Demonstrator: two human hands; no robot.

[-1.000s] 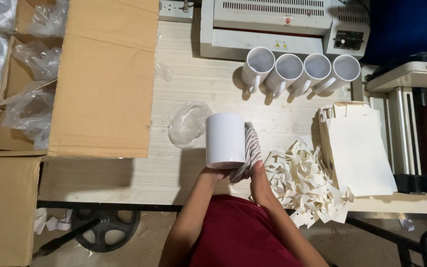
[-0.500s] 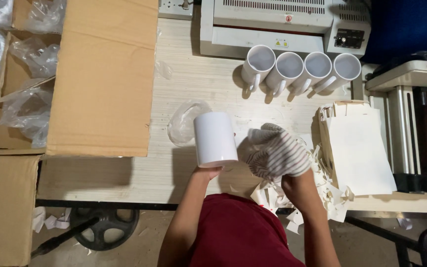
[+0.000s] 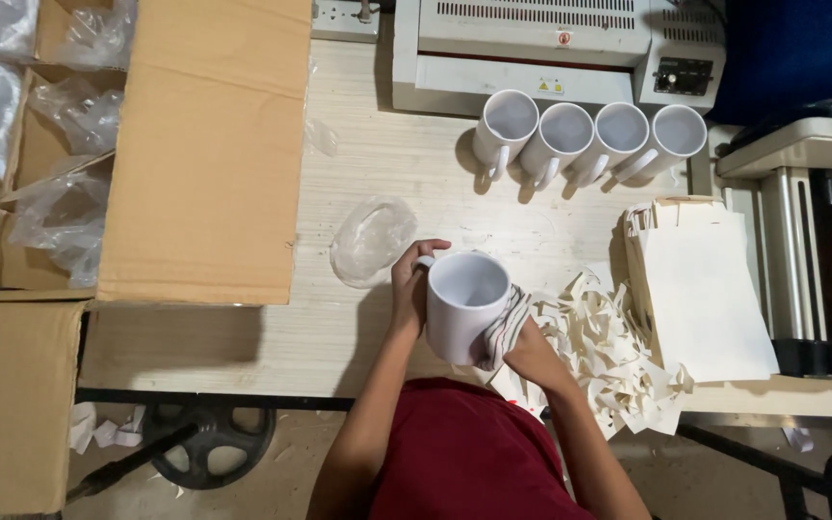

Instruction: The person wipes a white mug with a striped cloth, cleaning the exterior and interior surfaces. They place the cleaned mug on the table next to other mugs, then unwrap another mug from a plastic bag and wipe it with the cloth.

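Looking down from the left, we are seeing a cardboard box (image 3: 204, 154) with open flaps, crinkled clear plastic bags (image 3: 65, 217) lying in its compartments, and a loose plastic wrapper (image 3: 371, 238) lying flat on the pale wood-grain worktop (image 3: 272, 337). Our left hand (image 3: 408, 287) is reaching forward with the forearm angled up from the body, fingers curling around the handle side of a white mug (image 3: 464, 303); it is gripping the mug firmly. The mug is hanging just above the near edge of the worktop, mouth facing up toward us, smooth and glossy. Our right hand (image 3: 524, 349) is pressing a striped cloth (image 3: 503, 329) against the mug's right wall, clenched on the fabric.

Half a second ago the cloth was bunched well apart from the mug, off to the right; now it is touching the mug, and the mug is tilting its open mouth toward the camera instead of showing its side.

Further right, shredded cream paper strips (image 3: 609, 351) are lying in a loose heap beside a stack of flat paper bags (image 3: 700, 289). Behind them, four white mugs (image 3: 589, 135) are standing in a row, touching, before a grey laminating machine (image 3: 532, 43).
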